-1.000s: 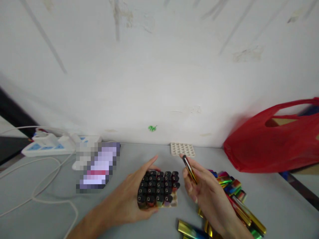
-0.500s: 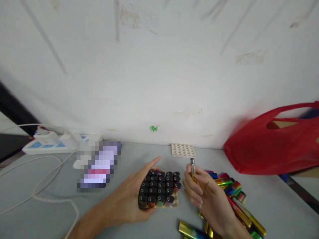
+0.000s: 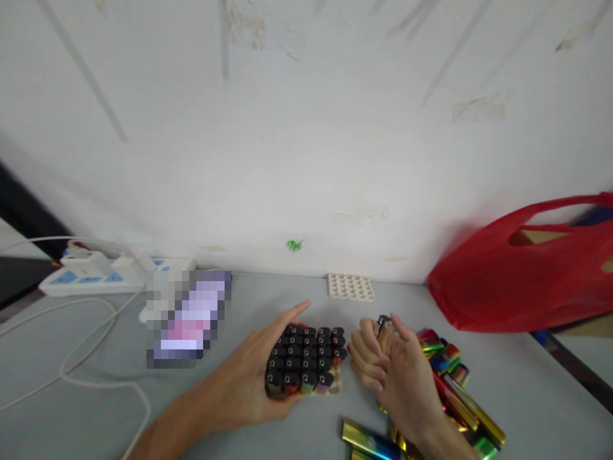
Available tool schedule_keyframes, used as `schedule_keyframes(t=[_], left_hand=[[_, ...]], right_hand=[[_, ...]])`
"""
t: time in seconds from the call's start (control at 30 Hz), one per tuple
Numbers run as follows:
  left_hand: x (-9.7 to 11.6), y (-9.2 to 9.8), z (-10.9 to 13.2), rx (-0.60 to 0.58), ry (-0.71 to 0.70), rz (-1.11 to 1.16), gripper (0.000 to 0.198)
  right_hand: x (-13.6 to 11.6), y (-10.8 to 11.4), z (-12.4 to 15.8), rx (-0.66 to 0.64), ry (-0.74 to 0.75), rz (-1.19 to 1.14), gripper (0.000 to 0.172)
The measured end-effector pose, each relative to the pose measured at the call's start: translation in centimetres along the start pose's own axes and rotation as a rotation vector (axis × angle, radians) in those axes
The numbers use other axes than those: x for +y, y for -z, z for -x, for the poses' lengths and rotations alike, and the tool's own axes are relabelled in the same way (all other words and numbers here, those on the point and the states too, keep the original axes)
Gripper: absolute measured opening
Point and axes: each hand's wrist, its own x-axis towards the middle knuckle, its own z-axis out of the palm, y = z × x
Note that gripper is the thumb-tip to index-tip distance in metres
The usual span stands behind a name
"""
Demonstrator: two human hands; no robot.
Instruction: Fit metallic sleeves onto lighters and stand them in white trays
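Observation:
My left hand (image 3: 244, 367) wraps round the left side of a block of black-ended lighters (image 3: 301, 351). They stand in rows in a pale holed tray (image 3: 336, 381), whose bare part shows at the front right corner. To the right of the tray, my right hand (image 3: 390, 364) is closed round a lighter (image 3: 384, 321). Only its silver metal end shows above the fingers; the rest is hidden in the hand. Behind and below that hand lie shiny metallic lighters (image 3: 472, 406) in gold, red, green and blue, heaped loosely, partly covered by the wrist.
A second pale holed tray (image 3: 351, 287) lies by the wall. At the left are a phone (image 3: 194, 316), blurred out, a white power strip (image 3: 119, 275) and loose white cables (image 3: 103, 383). A red bag (image 3: 522, 275) stands at the right.
The lighter in my right hand has tipped over, and its metal end has sunk from upright down between thumb and fingers. My left hand and the filled tray hold almost still.

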Motion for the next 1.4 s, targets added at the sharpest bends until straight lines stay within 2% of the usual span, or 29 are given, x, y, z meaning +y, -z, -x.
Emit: schedule_keyframes(t=[0.07,0.2,0.4,0.67,1.03,1.4], left_hand=[[0.2,0.1,-0.1,-0.001,-0.011,-0.011,0.123],[0.4,0.2,-0.1,-0.011,-0.007,0.002,0.121],[0.5,0.3,-0.3,-0.036,-0.014,0.081,0.113],[0.3,0.3,-0.1,-0.020,-0.018,0.071,0.115],[0.5,0.1,0.0,-0.005,0.005,0.004,0.106],[-0.3,0.0,0.3,-0.035,0.025,-0.004,0.116]], right_hand=[[0.0,0.2,-0.3,-0.015,-0.010,0.015,0.067],[0.3,1.2,-0.7,-0.044,-0.052,0.053,0.072],[1.2,1.9,-0.7,-0.030,-0.047,0.077,0.069],[1.4,1.3,-0.4,0.022,-0.020,0.038,0.067],[0.7,0.8,-0.4,-0.059,-0.033,0.014,0.070],[0.9,1.5,-0.8,-0.118,-0.022,0.010,0.070]])
